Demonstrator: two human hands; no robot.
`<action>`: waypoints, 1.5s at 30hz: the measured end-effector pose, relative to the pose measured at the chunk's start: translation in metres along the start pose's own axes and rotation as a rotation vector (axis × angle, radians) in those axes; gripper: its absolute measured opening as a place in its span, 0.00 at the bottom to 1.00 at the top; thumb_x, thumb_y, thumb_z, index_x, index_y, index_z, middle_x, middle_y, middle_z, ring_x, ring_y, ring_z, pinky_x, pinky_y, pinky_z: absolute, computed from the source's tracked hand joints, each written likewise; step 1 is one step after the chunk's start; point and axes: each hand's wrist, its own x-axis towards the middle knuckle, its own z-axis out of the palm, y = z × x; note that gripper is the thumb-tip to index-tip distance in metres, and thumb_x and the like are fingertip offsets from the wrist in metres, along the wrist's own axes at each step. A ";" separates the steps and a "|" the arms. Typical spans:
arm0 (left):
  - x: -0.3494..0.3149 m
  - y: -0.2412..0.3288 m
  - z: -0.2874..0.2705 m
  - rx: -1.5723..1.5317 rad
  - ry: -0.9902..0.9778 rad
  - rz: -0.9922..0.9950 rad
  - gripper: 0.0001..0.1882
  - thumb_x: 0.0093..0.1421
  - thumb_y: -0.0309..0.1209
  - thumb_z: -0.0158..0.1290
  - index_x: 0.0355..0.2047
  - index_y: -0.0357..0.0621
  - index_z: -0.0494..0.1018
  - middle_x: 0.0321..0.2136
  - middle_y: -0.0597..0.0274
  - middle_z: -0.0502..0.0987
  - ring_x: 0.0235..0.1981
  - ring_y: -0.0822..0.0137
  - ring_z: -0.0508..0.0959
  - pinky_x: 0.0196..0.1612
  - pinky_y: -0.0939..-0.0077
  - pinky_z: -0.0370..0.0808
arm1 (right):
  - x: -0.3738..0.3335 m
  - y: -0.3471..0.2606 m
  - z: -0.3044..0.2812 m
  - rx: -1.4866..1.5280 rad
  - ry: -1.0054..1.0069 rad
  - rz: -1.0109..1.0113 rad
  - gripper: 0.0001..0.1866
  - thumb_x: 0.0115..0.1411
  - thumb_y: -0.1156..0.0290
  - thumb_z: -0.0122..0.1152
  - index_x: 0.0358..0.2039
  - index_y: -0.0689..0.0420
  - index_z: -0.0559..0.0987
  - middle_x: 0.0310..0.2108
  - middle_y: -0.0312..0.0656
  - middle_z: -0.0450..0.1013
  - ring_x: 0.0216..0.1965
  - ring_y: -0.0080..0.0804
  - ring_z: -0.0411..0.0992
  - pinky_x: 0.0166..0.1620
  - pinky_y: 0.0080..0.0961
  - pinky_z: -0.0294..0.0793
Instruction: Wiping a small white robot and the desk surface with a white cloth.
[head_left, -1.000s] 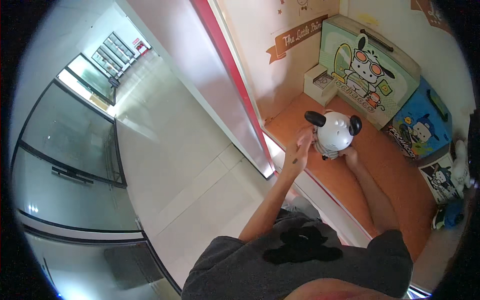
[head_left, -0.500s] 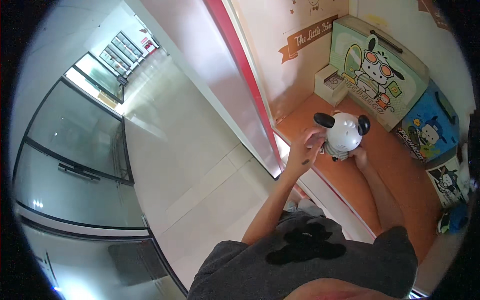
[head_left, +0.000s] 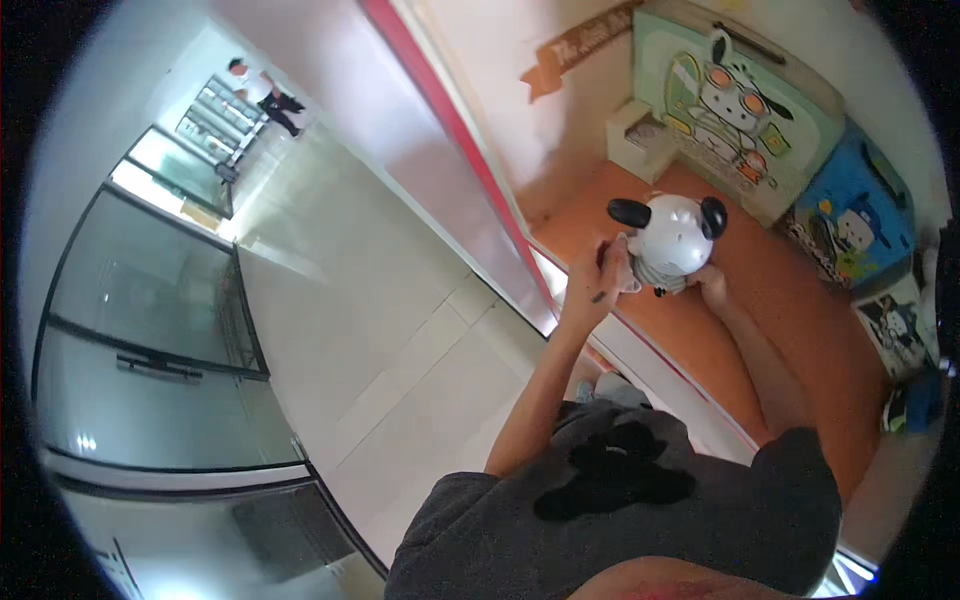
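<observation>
A dog figurine [head_left: 675, 235] with a glossy white head, black ears and a grey striped body is held over the orange shelf [head_left: 800, 340]. My right hand [head_left: 712, 287] grips the lower right of its body, with the fingertips partly hidden behind it. On the other side, my left hand [head_left: 594, 280] is closed on a thin, crumpled white tissue [head_left: 628, 268], close against the figurine's left side. Whether the tissue touches the figurine I cannot tell.
Behind the figurine stand a small cream box [head_left: 640, 142], a green cartoon case [head_left: 735, 110] and a blue cartoon bag [head_left: 855, 215]. A cartoon card [head_left: 893, 325] lies at the right. A pink-edged panel [head_left: 440, 90] borders the shelf's left. A person [head_left: 262, 95] is far down the corridor.
The white tissue now shows plainly in my left hand. The view has shifted a little, and the figurine appears slightly further left. A person has come into sight down the corridor.
</observation>
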 end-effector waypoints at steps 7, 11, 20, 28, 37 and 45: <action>-0.018 0.014 -0.006 -0.156 0.313 0.234 0.11 0.66 0.19 0.53 0.48 0.39 0.76 0.38 0.59 0.81 0.36 0.70 0.78 0.42 0.79 0.75 | 0.012 -0.004 0.008 -0.102 -0.082 -0.043 0.31 0.47 0.78 0.54 0.56 0.63 0.76 0.41 0.42 0.79 0.36 0.31 0.74 0.40 0.23 0.73; 0.009 0.072 -0.026 -0.238 0.411 0.229 0.10 0.67 0.23 0.55 0.47 0.37 0.77 0.47 0.54 0.80 0.46 0.64 0.78 0.50 0.73 0.75 | 0.012 0.007 -0.001 -0.071 -0.067 -0.088 0.35 0.45 0.79 0.53 0.59 0.62 0.74 0.44 0.43 0.79 0.38 0.32 0.74 0.40 0.24 0.74; 0.040 0.068 -0.003 0.248 0.241 0.645 0.09 0.69 0.27 0.53 0.48 0.42 0.77 0.46 0.54 0.79 0.43 0.61 0.77 0.47 0.67 0.75 | -0.004 -0.019 0.013 -0.004 -0.061 0.033 0.39 0.44 0.79 0.53 0.62 0.61 0.71 0.47 0.44 0.78 0.41 0.33 0.74 0.41 0.25 0.75; 0.042 0.065 0.000 0.533 0.219 0.497 0.10 0.70 0.30 0.49 0.47 0.43 0.77 0.44 0.52 0.78 0.39 0.58 0.76 0.40 0.66 0.73 | -0.009 -0.042 0.030 -0.083 0.001 0.015 0.40 0.44 0.80 0.53 0.63 0.61 0.71 0.46 0.43 0.78 0.40 0.34 0.74 0.43 0.27 0.75; 0.019 0.057 0.016 -0.091 0.350 0.250 0.16 0.76 0.34 0.38 0.49 0.38 0.72 0.35 0.60 0.77 0.32 0.68 0.72 0.36 0.73 0.70 | -0.002 -0.016 0.014 -0.103 -0.076 -0.171 0.40 0.44 0.79 0.55 0.63 0.62 0.70 0.49 0.45 0.77 0.43 0.34 0.73 0.44 0.26 0.75; 0.021 0.087 -0.007 -0.090 0.568 0.115 0.17 0.78 0.38 0.36 0.44 0.39 0.70 0.41 0.63 0.73 0.39 0.70 0.69 0.47 0.74 0.68 | -0.007 -0.032 0.023 -0.038 -0.082 0.026 0.39 0.42 0.79 0.55 0.61 0.62 0.71 0.49 0.46 0.77 0.43 0.35 0.74 0.41 0.26 0.76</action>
